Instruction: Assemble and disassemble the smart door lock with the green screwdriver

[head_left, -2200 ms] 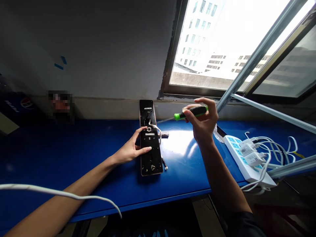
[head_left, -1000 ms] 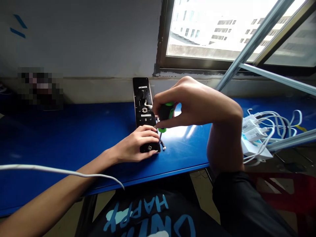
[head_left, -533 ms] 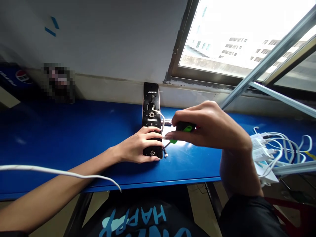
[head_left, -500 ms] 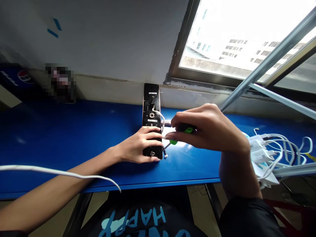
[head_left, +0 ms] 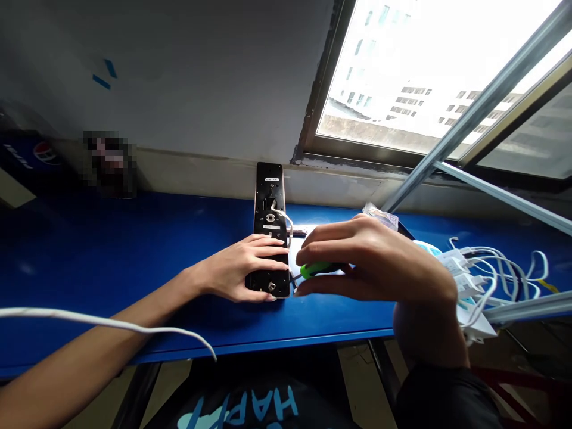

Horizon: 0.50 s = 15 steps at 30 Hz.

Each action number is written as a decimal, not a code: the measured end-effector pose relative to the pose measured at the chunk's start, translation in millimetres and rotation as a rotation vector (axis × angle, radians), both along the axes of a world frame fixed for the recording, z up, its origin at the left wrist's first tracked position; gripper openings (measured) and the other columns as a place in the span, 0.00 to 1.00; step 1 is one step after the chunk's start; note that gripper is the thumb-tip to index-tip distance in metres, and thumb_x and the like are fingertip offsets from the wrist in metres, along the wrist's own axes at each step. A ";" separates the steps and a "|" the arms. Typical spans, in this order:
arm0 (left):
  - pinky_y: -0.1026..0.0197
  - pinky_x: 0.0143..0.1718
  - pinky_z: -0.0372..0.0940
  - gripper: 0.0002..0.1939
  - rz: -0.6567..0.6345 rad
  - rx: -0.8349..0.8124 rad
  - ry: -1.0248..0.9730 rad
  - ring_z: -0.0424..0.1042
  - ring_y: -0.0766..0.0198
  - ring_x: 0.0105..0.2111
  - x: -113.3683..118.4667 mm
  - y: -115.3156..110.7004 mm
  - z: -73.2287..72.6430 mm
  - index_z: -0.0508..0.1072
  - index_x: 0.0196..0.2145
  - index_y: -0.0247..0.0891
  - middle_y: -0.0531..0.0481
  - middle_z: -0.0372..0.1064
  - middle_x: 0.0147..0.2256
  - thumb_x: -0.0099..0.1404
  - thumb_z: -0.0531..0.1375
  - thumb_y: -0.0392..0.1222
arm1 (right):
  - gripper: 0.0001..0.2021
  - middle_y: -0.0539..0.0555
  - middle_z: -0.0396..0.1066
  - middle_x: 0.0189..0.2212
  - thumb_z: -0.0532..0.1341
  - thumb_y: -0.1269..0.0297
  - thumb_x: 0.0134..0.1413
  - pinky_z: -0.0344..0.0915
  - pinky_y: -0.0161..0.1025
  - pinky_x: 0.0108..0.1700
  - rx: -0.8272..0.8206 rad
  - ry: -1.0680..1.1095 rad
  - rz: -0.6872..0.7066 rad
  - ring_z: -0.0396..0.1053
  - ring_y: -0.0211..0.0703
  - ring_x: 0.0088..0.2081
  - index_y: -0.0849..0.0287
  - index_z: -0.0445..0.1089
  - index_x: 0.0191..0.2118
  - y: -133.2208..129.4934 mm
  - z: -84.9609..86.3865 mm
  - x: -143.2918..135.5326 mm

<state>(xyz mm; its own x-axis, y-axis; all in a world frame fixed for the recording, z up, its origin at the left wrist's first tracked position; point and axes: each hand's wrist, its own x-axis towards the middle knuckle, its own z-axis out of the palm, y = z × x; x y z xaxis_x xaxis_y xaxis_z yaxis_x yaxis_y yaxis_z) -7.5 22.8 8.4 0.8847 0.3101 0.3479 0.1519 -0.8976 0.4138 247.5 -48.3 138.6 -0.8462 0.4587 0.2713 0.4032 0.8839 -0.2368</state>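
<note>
A long black door lock panel [head_left: 263, 262] lies on the blue table with its wired inner side up; a white cable [head_left: 289, 225] loops out over its right edge. My left hand [head_left: 243, 268] rests flat across the panel's lower half, fingers spread, thumb near the bottom edge. In my right hand [head_left: 357, 256] is a screwdriver with a green and black handle [head_left: 315, 270], its shaft slanting toward the panel's lower right edge. I cannot tell whether the tip touches the panel. A metal cylinder [head_left: 297, 230] lies just right of the panel, partly behind my right hand.
White chargers and tangled cables [head_left: 482, 271] sit at the right beside a metal frame bar [head_left: 465, 125]. Behind my right hand is a clear plastic bag [head_left: 381, 215]. A white cable [head_left: 107, 320] crosses over my left forearm. The wall and window [head_left: 379, 101] border the table [head_left: 111, 238].
My right hand has lowered and turned, so the screwdriver lies flatter. The plastic bag behind it has come into view. My left hand stays on the panel; the view has shifted slightly.
</note>
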 end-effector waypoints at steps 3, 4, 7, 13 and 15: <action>0.36 0.72 0.52 0.30 0.005 0.002 0.021 0.61 0.41 0.68 -1.2 -0.4 2.0 0.74 0.62 0.51 0.47 0.67 0.66 0.63 0.70 0.49 | 0.07 0.52 0.78 0.37 0.61 0.68 0.68 0.66 0.34 0.35 0.022 0.000 0.019 0.74 0.35 0.33 0.59 0.76 0.48 2.8 0.2 0.1; 0.36 0.72 0.52 0.30 0.007 0.004 0.033 0.60 0.41 0.69 -2.0 -0.4 2.9 0.73 0.63 0.51 0.47 0.67 0.66 0.64 0.69 0.50 | 0.11 0.52 0.78 0.39 0.62 0.71 0.65 0.67 0.34 0.36 0.018 -0.005 0.020 0.75 0.36 0.35 0.58 0.75 0.52 3.4 1.0 0.3; 0.37 0.73 0.51 0.28 0.005 -0.001 0.060 0.59 0.42 0.70 -4.2 0.2 5.7 0.72 0.64 0.52 0.48 0.63 0.68 0.67 0.67 0.48 | 0.14 0.53 0.78 0.40 0.66 0.69 0.61 0.68 0.34 0.36 -0.003 -0.012 -0.004 0.75 0.37 0.36 0.58 0.74 0.52 4.9 3.9 0.7; 0.35 0.73 0.49 0.26 -0.008 -0.035 0.067 0.57 0.42 0.71 -5.5 0.7 6.2 0.73 0.63 0.52 0.48 0.62 0.69 0.68 0.67 0.48 | 0.08 0.52 0.78 0.38 0.62 0.71 0.65 0.68 0.34 0.36 0.024 0.019 -0.009 0.75 0.36 0.34 0.58 0.76 0.48 9.6 3.6 0.3; 0.36 0.73 0.49 0.27 -0.003 -0.040 0.053 0.57 0.42 0.71 -5.7 0.6 5.4 0.73 0.64 0.52 0.49 0.62 0.69 0.68 0.67 0.48 | 0.15 0.54 0.78 0.44 0.63 0.73 0.62 0.70 0.35 0.39 0.004 0.010 -0.004 0.76 0.38 0.38 0.57 0.73 0.53 10.3 3.2 0.9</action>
<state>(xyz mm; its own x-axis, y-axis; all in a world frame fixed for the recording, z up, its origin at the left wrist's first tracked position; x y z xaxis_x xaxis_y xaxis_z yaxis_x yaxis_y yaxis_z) -13.2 23.4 13.8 0.9025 0.3204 0.2878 0.1723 -0.8810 0.4406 248.4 -38.0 141.8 -0.8414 0.4611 0.2817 0.4045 0.8832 -0.2375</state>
